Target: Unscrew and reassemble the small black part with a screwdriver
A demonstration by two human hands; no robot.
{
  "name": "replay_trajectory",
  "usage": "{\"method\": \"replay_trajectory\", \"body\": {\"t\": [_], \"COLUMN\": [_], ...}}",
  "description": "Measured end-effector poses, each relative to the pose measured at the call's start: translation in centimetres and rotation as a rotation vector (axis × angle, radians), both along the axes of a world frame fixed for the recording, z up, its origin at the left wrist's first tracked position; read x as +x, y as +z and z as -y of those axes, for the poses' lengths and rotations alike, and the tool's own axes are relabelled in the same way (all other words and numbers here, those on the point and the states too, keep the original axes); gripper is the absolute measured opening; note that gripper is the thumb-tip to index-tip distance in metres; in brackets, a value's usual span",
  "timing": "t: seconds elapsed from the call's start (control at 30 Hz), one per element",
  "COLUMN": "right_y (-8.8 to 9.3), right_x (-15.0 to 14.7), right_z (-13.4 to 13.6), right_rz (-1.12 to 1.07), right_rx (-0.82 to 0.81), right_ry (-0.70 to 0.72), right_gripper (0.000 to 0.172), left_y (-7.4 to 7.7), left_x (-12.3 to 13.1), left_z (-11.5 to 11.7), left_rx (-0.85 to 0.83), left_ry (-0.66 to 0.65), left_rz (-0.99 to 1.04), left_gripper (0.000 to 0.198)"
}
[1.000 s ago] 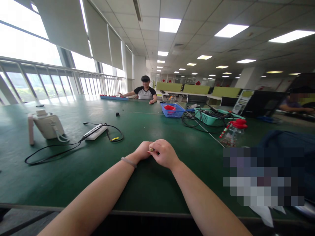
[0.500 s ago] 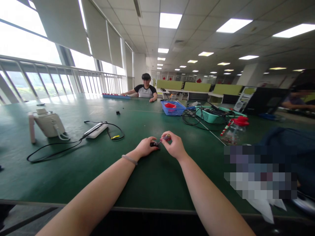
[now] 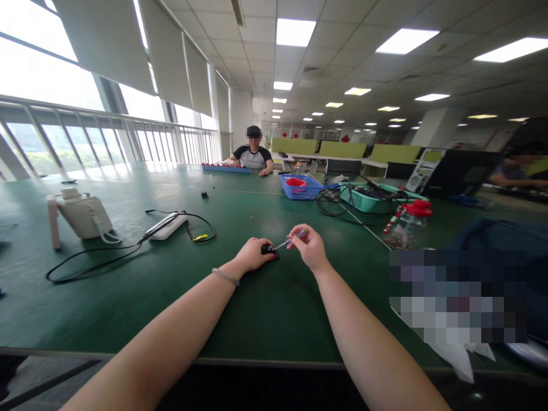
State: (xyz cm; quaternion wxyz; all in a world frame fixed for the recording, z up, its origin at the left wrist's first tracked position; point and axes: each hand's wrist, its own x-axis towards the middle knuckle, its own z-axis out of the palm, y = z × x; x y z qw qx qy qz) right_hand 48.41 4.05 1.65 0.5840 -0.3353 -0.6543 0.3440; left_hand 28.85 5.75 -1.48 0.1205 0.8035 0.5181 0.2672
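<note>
Screwdriver (image 3: 299, 235) in our right hand (image 3: 310, 246), we bring its metal shaft down at a slant to a small black part (image 3: 269, 249) on the green table (image 3: 265, 325). Our left hand (image 3: 253, 254) pinches that part between thumb and fingers, low over the tabletop; our right fingers are wrapped around the tool's handle.

By our judgement, the work is midway: part gripped, tool set to it, the part not yet let go and the tool not yet laid down. The shaft's tip meets or nearly meets the part; at this scale we cannot tell which, nor how much has been loosened or tightened.

Beyond our left hand and a little to its left lies another small black piece (image 3: 204, 195), untouched. Farther left of that hand are a white power bank (image 3: 170, 228) with a dark cable (image 3: 139, 246) across it, and a cream-coloured device (image 3: 83, 217). Beyond our right hand stand a blue basket (image 3: 299, 194) and a green basket (image 3: 363, 202) heaped with cords; to its right, a red-lidded bottle (image 3: 405, 231) and, nearer us, white paper (image 3: 460, 362). Well beyond both hands, a co-worker (image 3: 252, 157) sits behind a long blue tray (image 3: 226, 168). None of these touches our hands, and nothing stands between tool and part.
</note>
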Motion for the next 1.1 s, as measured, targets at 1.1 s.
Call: {"method": "replay_trajectory", "body": {"t": [1.1], "right_y": [0.6], "right_x": [0.0], "right_z": [1.1], "right_rz": [0.34], "right_rx": [0.274], "right_ry": [-0.105], "right_gripper": [0.007], "left_y": [-0.1], "left_x": [-0.1], "left_z": [-0.2], "left_rx": [-0.023], "left_ry": [-0.02], "left_rz": [0.056], "left_gripper": [0.038]}}
